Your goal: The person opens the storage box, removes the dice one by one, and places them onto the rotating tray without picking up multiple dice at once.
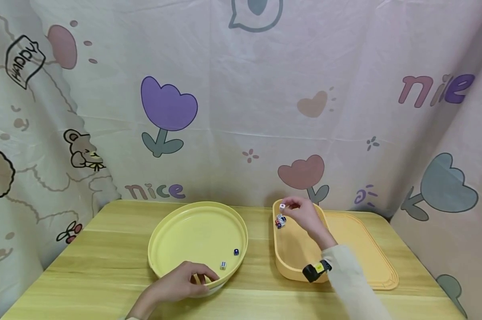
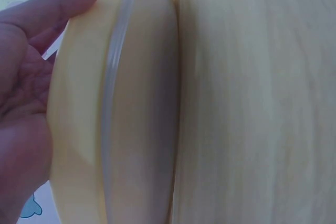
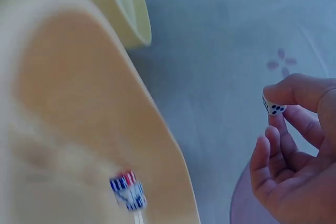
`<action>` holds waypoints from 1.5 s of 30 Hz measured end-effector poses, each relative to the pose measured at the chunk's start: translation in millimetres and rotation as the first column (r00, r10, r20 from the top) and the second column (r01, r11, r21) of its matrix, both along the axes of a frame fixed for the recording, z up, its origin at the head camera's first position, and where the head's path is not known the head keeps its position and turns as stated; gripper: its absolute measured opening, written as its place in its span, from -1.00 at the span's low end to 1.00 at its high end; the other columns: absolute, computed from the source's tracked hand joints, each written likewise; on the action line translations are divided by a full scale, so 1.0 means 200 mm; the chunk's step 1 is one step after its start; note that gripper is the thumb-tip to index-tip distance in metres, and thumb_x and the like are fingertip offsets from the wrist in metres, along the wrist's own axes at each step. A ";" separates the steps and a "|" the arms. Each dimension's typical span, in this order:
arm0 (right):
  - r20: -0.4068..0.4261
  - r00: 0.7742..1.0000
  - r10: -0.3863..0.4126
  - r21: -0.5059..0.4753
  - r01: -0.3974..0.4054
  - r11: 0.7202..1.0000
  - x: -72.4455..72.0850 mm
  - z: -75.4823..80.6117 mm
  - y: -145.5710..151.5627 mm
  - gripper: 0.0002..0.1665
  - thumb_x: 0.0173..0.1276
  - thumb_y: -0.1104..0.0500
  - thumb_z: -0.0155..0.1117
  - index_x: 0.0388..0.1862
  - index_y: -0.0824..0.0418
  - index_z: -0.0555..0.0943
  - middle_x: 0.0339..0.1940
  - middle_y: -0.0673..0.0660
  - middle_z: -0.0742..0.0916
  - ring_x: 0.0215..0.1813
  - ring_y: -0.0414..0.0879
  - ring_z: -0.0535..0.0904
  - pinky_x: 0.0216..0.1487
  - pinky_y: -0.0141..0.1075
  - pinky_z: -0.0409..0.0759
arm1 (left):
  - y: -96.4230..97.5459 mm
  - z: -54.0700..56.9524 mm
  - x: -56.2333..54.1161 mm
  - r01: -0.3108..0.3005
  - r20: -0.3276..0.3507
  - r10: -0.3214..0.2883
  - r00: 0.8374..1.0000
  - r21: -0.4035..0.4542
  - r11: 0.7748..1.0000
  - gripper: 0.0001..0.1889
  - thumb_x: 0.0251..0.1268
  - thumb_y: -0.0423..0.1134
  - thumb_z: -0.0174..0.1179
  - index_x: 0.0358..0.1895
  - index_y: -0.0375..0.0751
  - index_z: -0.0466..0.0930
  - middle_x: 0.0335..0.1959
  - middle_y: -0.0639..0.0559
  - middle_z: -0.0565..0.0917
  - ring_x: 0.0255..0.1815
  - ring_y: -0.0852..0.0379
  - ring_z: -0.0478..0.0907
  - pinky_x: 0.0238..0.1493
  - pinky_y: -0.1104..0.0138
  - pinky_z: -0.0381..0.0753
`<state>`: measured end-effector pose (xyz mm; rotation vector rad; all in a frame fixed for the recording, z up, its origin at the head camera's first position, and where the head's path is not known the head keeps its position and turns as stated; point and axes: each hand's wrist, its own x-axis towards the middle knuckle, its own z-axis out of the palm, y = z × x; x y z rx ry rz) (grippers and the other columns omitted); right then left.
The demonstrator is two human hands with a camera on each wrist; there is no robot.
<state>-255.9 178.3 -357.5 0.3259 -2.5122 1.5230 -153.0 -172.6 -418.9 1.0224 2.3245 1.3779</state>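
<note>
My right hand [image 1: 304, 215] pinches a white die [image 1: 282, 206] with dark dots between thumb and fingers, above the far end of an orange rectangular container [image 1: 280, 262]. Below it, several red, blue and white dice [image 1: 280, 222] lie grouped by the container's far left wall; the right wrist view shows the held die [image 3: 274, 106] clear of the container wall. At the near rim of a yellow round tray [image 1: 157, 240], my left hand [image 1: 177, 282] holds the edge, fingers over the rim and thumb outside. A white die [image 1: 223, 265] and a blue die [image 1: 236, 252] lie inside the tray.
An orange flat lid [image 1: 368, 249] lies on the wooden table [image 1: 85, 262], right of the container and partly behind it. A printed curtain [image 1: 225, 89] hangs behind the table and along both sides. A black wrist camera [image 1: 314, 271] is strapped over the right sleeve.
</note>
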 end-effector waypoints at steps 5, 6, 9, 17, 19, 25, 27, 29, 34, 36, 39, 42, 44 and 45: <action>0.015 1.000 0.023 -0.130 -0.021 0.991 0.11 -0.03 -0.09 -0.82 0.15 0.38 0.36 -0.23 0.39 0.67 -0.41 0.06 0.64 -0.28 -0.12 0.50 -0.31 -0.37 0.47 | 0.00 0.00 0.00 0.014 -0.008 -0.014 1.000 0.010 1.000 -0.80 0.24 -0.36 0.27 -0.08 -0.25 0.67 -0.24 0.12 0.66 -0.29 0.32 0.49 -0.33 0.37 0.55; 0.022 0.999 0.032 -0.165 -0.028 0.986 0.14 -0.04 -0.10 -0.81 0.15 0.38 0.36 -0.23 0.40 0.67 -0.41 0.06 0.64 -0.29 -0.12 0.51 -0.30 -0.38 0.47 | 0.00 -0.01 0.00 0.017 -0.009 -0.017 1.000 0.012 1.000 -0.80 0.24 -0.36 0.27 -0.08 -0.25 0.67 -0.23 0.11 0.66 -0.28 0.32 0.49 -0.33 0.37 0.56; 0.042 0.997 0.063 -0.243 -0.050 0.969 0.21 -0.04 -0.15 -0.80 0.15 0.39 0.37 -0.21 0.41 0.67 -0.42 0.07 0.61 -0.30 -0.14 0.48 -0.27 -0.39 0.46 | 0.01 -0.01 0.00 0.024 -0.008 -0.024 1.000 0.018 1.000 -0.80 0.25 -0.36 0.26 -0.07 -0.25 0.67 -0.23 0.11 0.66 -0.28 0.31 0.50 -0.32 0.36 0.56; 0.043 0.992 0.119 -0.247 -0.105 0.963 0.29 -0.09 -0.27 -0.78 0.12 0.39 0.40 -0.21 0.39 0.68 -0.38 0.07 0.62 -0.26 -0.13 0.48 -0.27 -0.37 0.44 | -0.01 -0.01 0.00 0.010 0.003 -0.010 1.000 0.016 1.000 -0.80 0.25 -0.36 0.26 -0.07 -0.26 0.67 -0.24 0.13 0.64 -0.29 0.32 0.49 -0.32 0.37 0.56; 0.043 0.989 0.143 -0.227 -0.130 0.965 0.30 -0.11 -0.29 -0.77 0.12 0.38 0.41 -0.20 0.39 0.68 -0.36 0.07 0.64 -0.25 -0.13 0.48 -0.27 -0.37 0.45 | -0.01 -0.01 0.00 0.010 0.005 -0.010 1.000 0.016 1.000 -0.79 0.24 -0.37 0.26 -0.07 -0.27 0.67 -0.25 0.13 0.64 -0.30 0.32 0.49 -0.33 0.37 0.56; 0.059 0.978 0.198 -0.210 -0.182 0.961 0.32 -0.18 -0.35 -0.74 0.12 0.40 0.39 -0.17 0.44 0.65 -0.33 0.11 0.66 -0.25 -0.12 0.50 -0.27 -0.37 0.48 | 0.00 -0.01 -0.01 0.019 -0.009 -0.019 1.000 0.016 1.000 -0.79 0.24 -0.36 0.26 -0.07 -0.25 0.67 -0.25 0.13 0.64 -0.30 0.32 0.50 -0.33 0.37 0.56; 0.060 0.973 0.223 -0.204 -0.207 0.957 0.33 -0.21 -0.37 -0.75 0.13 0.41 0.39 -0.17 0.44 0.65 -0.32 0.11 0.66 -0.26 -0.12 0.51 -0.27 -0.37 0.49 | 0.00 -0.01 -0.01 0.026 -0.019 -0.025 1.000 0.019 0.999 -0.80 0.24 -0.36 0.27 -0.07 -0.25 0.67 -0.24 0.13 0.66 -0.29 0.32 0.51 -0.33 0.37 0.56; 0.053 0.966 0.252 -0.193 -0.237 0.952 0.34 -0.24 -0.40 -0.76 0.12 0.41 0.39 -0.19 0.43 0.65 -0.32 0.12 0.67 -0.27 -0.12 0.52 -0.26 -0.36 0.51 | 0.00 -0.01 -0.01 0.031 -0.020 -0.031 0.999 0.022 0.999 -0.80 0.24 -0.36 0.27 -0.08 -0.26 0.67 -0.23 0.12 0.66 -0.28 0.32 0.51 -0.32 0.37 0.57; 0.039 0.954 0.298 -0.179 -0.287 0.941 0.36 -0.30 -0.47 -0.79 0.11 0.42 0.39 -0.23 0.41 0.66 -0.36 0.15 0.68 -0.32 -0.19 0.53 -0.23 -0.38 0.55 | 0.00 0.00 -0.01 0.035 -0.014 -0.034 0.999 0.021 0.999 -0.80 0.24 -0.36 0.27 -0.07 -0.25 0.67 -0.26 0.16 0.65 -0.29 0.33 0.51 -0.33 0.37 0.56; 0.023 0.952 0.304 -0.159 -0.297 0.942 0.37 -0.31 -0.49 -0.81 0.11 0.42 0.39 -0.25 0.40 0.66 -0.38 0.16 0.68 -0.33 -0.23 0.53 -0.22 -0.39 0.56 | 0.00 0.00 -0.01 0.038 -0.019 -0.037 0.999 0.023 0.999 -0.80 0.24 -0.36 0.26 -0.08 -0.26 0.67 -0.26 0.17 0.64 -0.29 0.33 0.51 -0.33 0.37 0.57; 0.005 0.952 0.306 -0.136 -0.303 0.943 0.38 -0.33 -0.51 -0.83 0.10 0.42 0.39 -0.28 0.37 0.67 -0.40 0.14 0.67 -0.33 -0.26 0.52 -0.23 -0.39 0.57 | -0.01 0.00 -0.01 0.042 -0.035 -0.041 0.999 0.026 0.999 -0.80 0.23 -0.37 0.26 -0.08 -0.26 0.67 -0.27 0.17 0.64 -0.28 0.33 0.51 -0.34 0.37 0.57; -0.004 0.955 0.297 -0.128 -0.295 0.947 0.39 -0.33 -0.52 -0.83 0.10 0.42 0.40 -0.28 0.36 0.68 -0.41 0.12 0.67 -0.34 -0.26 0.51 -0.25 -0.40 0.56 | -0.01 0.00 -0.01 0.043 -0.038 -0.042 0.998 0.026 0.999 -0.81 0.23 -0.38 0.26 -0.09 -0.26 0.67 -0.29 0.17 0.63 -0.29 0.34 0.51 -0.34 0.37 0.57; -0.005 0.955 0.296 -0.130 -0.294 0.947 0.39 -0.33 -0.52 -0.83 0.09 0.42 0.41 -0.28 0.35 0.68 -0.41 0.10 0.67 -0.34 -0.25 0.51 -0.26 -0.40 0.56 | -0.01 -0.01 -0.01 0.040 -0.036 -0.039 0.999 0.023 0.999 -0.81 0.23 -0.38 0.26 -0.09 -0.26 0.67 -0.30 0.18 0.62 -0.31 0.34 0.50 -0.34 0.37 0.56; -0.004 0.955 0.296 -0.132 -0.294 0.947 0.39 -0.33 -0.52 -0.82 0.09 0.42 0.41 -0.28 0.35 0.68 -0.41 0.09 0.67 -0.34 -0.25 0.51 -0.26 -0.39 0.56 | -0.01 -0.01 -0.01 0.039 -0.033 -0.038 0.999 0.023 0.999 -0.80 0.23 -0.38 0.26 -0.09 -0.26 0.67 -0.31 0.18 0.62 -0.32 0.34 0.50 -0.35 0.37 0.56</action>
